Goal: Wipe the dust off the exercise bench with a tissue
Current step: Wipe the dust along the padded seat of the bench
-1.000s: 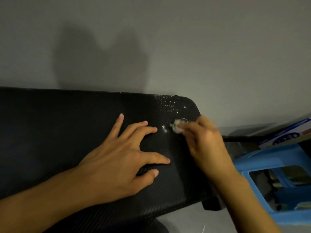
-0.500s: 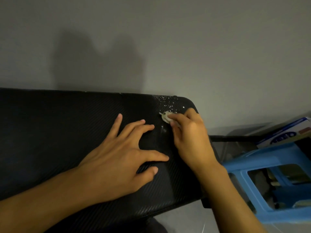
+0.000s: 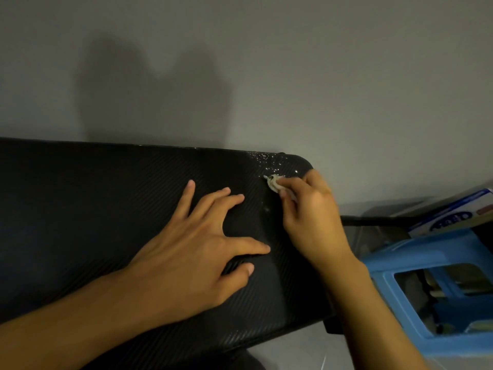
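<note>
Wall (image 3: 320, 76): grey and plain, it is filling the upper half of the view, and a soft shadow is falling across it above the bench.
Exercise bench (image 3: 80, 209): a black pad with a fine woven texture is running from the left edge to a rounded far-right corner by the wall.
Stool (image 3: 400, 260): a blue plastic stool is standing just beside the bench's right end, with a white-and-blue box (image 3: 453, 212) lying behind it.
Left hand (image 3: 192, 263): it is lying palm-down on the pad, with fingers straight, spread wide and gripping nothing. It is probably bracing the bench.
Right hand (image 3: 312, 217): it is working near the far-right corner, with its fingers curled in and pinching the tissue at the fingertips.
Dust patch (image 3: 264, 157): pale specks are clustering on the far-right corner, just beyond the tissue. A faint smudge is also showing on the pad between the two hands.
Tissue (image 3: 273, 181): a small crumpled wad, white but looking soiled, is touching the pad at the near edge of the speckled patch.
Progress (judged): the wiping is looking well along. The broad dark surface to the left is showing no visible specks, though the dim light is limiting certainty.
Remaining (judged): the speckled corner is still needing passes, then the smudge. The wad is looking nearly spent for that.
</note>
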Action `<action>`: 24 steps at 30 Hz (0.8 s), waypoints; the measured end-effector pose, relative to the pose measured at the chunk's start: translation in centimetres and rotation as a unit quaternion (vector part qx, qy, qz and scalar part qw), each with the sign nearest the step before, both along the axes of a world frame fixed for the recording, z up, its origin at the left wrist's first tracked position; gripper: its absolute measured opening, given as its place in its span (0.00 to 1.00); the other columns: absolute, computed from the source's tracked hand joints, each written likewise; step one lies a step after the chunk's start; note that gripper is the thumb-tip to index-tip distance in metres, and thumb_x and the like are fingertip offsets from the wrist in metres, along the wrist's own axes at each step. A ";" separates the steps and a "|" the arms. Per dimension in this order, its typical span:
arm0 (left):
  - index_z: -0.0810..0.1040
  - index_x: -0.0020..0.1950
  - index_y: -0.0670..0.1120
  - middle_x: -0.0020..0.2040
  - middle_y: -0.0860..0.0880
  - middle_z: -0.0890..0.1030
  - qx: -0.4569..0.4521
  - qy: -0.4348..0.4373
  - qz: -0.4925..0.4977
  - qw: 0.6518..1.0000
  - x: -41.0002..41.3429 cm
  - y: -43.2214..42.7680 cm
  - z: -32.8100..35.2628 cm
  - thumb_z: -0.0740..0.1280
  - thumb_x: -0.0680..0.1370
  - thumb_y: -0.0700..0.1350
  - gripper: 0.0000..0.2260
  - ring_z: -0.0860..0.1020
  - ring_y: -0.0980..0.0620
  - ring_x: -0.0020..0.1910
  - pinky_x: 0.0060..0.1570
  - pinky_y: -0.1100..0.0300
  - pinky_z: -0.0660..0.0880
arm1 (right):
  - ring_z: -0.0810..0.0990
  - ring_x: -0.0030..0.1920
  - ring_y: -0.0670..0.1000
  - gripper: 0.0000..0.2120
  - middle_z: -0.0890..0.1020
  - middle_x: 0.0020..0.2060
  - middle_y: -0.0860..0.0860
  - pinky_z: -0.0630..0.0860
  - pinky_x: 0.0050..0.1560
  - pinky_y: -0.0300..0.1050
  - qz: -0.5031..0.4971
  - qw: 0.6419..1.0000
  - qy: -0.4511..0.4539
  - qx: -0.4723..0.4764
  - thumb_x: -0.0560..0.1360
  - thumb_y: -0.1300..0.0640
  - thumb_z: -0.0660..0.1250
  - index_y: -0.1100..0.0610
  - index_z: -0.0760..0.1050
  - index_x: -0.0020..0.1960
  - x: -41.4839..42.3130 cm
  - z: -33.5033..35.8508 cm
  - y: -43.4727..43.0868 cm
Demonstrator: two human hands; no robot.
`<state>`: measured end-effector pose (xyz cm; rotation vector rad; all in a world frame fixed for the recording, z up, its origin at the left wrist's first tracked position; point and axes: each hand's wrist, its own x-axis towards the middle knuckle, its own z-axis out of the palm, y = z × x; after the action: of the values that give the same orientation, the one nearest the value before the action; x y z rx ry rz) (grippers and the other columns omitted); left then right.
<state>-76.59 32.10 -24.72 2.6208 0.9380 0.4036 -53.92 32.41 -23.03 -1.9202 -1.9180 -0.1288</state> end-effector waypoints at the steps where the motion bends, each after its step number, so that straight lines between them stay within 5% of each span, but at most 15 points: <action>1: 0.72 0.68 0.72 0.79 0.44 0.65 0.001 0.001 -0.001 1.000 0.0 0.0 0.0 0.56 0.78 0.65 0.19 0.56 0.45 0.81 0.77 0.33 0.47 | 0.73 0.45 0.54 0.11 0.69 0.44 0.49 0.73 0.43 0.49 0.021 1.000 -0.006 -0.005 0.79 0.60 0.66 0.57 0.80 0.60 -0.7 0.2 -0.9; 7: 0.73 0.67 0.71 0.77 0.43 0.67 0.020 0.000 0.003 1.000 0.3 0.0 -0.3 0.58 0.77 0.63 0.18 0.59 0.43 0.80 0.76 0.30 0.51 | 0.70 0.44 0.49 0.13 0.70 0.44 0.48 0.72 0.42 0.46 0.147 0.987 -0.010 -0.056 0.80 0.53 0.64 0.51 0.80 0.62 -0.9 1.3 -6.1; 14: 0.71 0.68 0.72 0.78 0.45 0.65 0.006 -0.010 0.004 1.000 0.1 0.0 -0.2 0.57 0.78 0.64 0.19 0.57 0.45 0.81 0.77 0.34 0.46 | 0.75 0.45 0.60 0.12 0.68 0.43 0.50 0.72 0.45 0.48 -0.041 0.999 -0.006 0.016 0.80 0.61 0.64 0.57 0.81 0.60 1.0 -0.2 3.6; 20: 0.74 0.67 0.71 0.77 0.43 0.68 0.022 -0.014 0.005 1.000 0.2 0.1 -0.3 0.57 0.78 0.62 0.18 0.61 0.43 0.79 0.77 0.35 0.47 | 0.72 0.44 0.51 0.12 0.70 0.44 0.47 0.71 0.44 0.43 0.111 0.993 -0.012 -0.032 0.79 0.57 0.67 0.53 0.81 0.61 0.0 0.9 -3.6; 24: 0.74 0.67 0.71 0.77 0.43 0.68 0.022 -0.017 0.006 1.000 0.2 0.1 -0.4 0.57 0.78 0.62 0.18 0.60 0.44 0.80 0.77 0.36 0.46 | 0.76 0.41 0.59 0.11 0.69 0.41 0.51 0.72 0.43 0.49 -0.029 0.999 -0.046 0.005 0.78 0.60 0.67 0.55 0.82 0.59 4.0 0.2 1.5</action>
<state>-76.43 32.15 -25.08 2.6412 0.9437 0.4752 -49.90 33.87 -22.86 -1.9956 -1.9170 -0.2464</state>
